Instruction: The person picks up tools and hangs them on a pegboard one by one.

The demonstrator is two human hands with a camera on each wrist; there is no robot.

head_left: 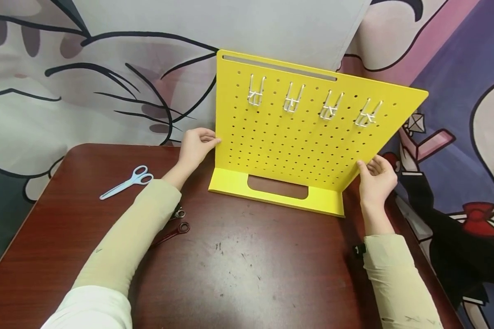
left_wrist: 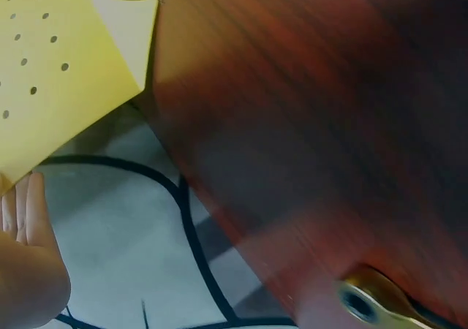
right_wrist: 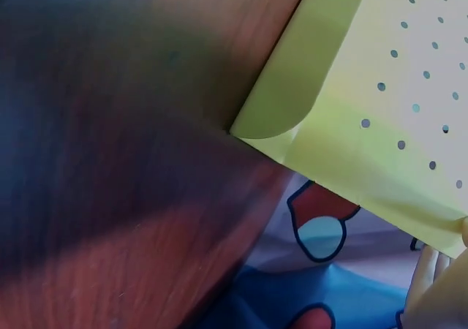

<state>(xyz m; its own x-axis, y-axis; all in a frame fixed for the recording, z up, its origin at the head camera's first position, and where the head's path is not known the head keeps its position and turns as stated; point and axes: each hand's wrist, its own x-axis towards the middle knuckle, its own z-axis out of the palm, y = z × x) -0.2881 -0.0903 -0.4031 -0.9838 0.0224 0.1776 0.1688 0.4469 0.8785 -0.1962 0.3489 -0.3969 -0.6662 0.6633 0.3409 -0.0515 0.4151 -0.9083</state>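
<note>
A yellow pegboard stands on its flat foot at the back of the table, with several wire hooks along its upper part. My left hand pinches the board's left edge, thumb toward the front. On the opposite side, my right hand grips the right edge, its thumb on the front and its fingers curled behind. Both wrist views catch the board's lower corner, and part of each hand shows at the frame's edge. In the left wrist view, the fingers lie against the board's edge.
Light blue scissors lie on the dark red-brown table, left of my left forearm. A wrench and a smaller metal tool are partly covered by that forearm. A cartoon-printed cloth hangs behind the table.
</note>
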